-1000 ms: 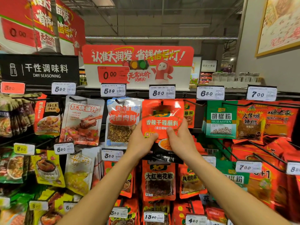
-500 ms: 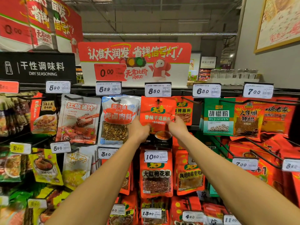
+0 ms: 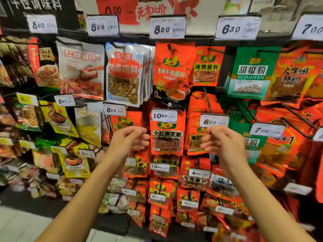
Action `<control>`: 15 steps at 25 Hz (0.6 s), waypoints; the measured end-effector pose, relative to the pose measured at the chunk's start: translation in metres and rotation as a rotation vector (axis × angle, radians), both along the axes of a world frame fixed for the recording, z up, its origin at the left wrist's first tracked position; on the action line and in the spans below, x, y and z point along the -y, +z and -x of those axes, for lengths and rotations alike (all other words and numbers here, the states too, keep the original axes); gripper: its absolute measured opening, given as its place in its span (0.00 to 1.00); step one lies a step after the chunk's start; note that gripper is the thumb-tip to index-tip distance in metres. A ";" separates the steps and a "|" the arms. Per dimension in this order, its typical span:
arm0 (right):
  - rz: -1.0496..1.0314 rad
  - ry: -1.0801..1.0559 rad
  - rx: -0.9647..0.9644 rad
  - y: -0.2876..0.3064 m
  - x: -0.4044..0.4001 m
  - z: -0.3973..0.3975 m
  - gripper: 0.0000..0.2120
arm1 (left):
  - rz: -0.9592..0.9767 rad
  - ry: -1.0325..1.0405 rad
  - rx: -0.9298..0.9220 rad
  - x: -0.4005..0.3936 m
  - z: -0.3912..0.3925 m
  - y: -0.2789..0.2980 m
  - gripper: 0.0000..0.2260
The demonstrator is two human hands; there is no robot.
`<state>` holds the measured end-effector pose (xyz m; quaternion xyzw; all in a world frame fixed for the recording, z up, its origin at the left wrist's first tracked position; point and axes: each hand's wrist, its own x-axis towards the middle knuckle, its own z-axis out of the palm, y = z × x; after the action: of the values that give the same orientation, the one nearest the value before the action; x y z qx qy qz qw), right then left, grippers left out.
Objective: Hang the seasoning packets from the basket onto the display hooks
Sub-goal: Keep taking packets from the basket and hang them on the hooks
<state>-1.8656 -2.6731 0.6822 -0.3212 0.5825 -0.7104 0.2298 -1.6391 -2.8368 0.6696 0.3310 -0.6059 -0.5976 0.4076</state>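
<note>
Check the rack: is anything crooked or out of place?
Mostly tidy. The red-and-black packet under the 8.80 tag hangs a bit tilted, its bottom edge slanting over the 10.50 tag. Both hands are off it, empty.

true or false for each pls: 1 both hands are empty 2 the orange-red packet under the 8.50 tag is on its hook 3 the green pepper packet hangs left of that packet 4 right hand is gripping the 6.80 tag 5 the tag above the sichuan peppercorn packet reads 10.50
1. True: the left hand and the right hand hold nothing, fingers loosely curled.
2. True: the orange-red packet hangs from the hook below the 8.50 tag.
3. False: the green pepper packet hangs to its right.
4. False: the right hand is below the 6.80 tag, gripping nothing.
5. True: the 10.50 tag sits above the peppercorn packet.
</note>
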 end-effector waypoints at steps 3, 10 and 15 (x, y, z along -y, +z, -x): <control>-0.190 0.062 0.088 -0.078 -0.021 -0.004 0.10 | -0.221 0.052 0.051 -0.029 -0.007 -0.072 0.09; -0.671 0.093 0.322 -0.280 -0.058 -0.020 0.10 | -0.675 0.159 0.353 -0.093 -0.015 -0.261 0.09; -0.940 0.031 0.378 -0.425 -0.076 -0.039 0.10 | -0.880 0.175 0.496 -0.116 -0.018 -0.399 0.08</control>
<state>-1.8261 -2.5968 0.2569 -0.0573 0.7828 -0.4136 0.4615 -1.6208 -2.7208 0.2706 0.6528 -0.3454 -0.6631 0.1220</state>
